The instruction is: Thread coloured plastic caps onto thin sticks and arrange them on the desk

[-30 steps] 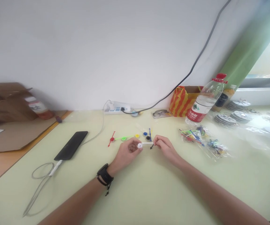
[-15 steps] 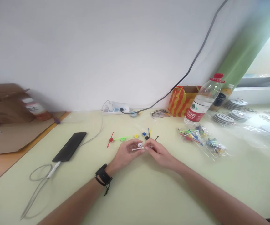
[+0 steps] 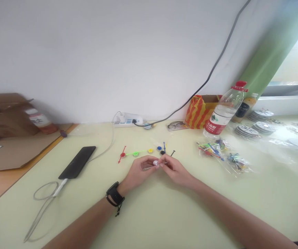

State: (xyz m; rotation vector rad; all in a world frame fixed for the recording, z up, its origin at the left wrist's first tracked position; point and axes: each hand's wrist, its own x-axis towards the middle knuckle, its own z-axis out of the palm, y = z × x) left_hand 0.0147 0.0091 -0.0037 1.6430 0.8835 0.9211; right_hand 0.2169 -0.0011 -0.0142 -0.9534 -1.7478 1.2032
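Over the table, my left hand and my right hand meet, fingertips closed around a small white spinner with a round hub and a thin pointer. My fingers hide much of the pointer. Just beyond my hands lie a red spinner with an arrow, a green spinner, a yellow spinner, a blue spinner and a black spinner, the last partly behind my right hand.
To the right lie clear bags of coloured spinner parts, with a large water bottle and a striped paper bag behind. Stacks of printed discs stand further right. A black phone charges at left; a power strip sits by the wall.
The white pointer has turned and drawn in between my fingers, so less of it shows beside the hub. Both hands stay in nearly the same place.
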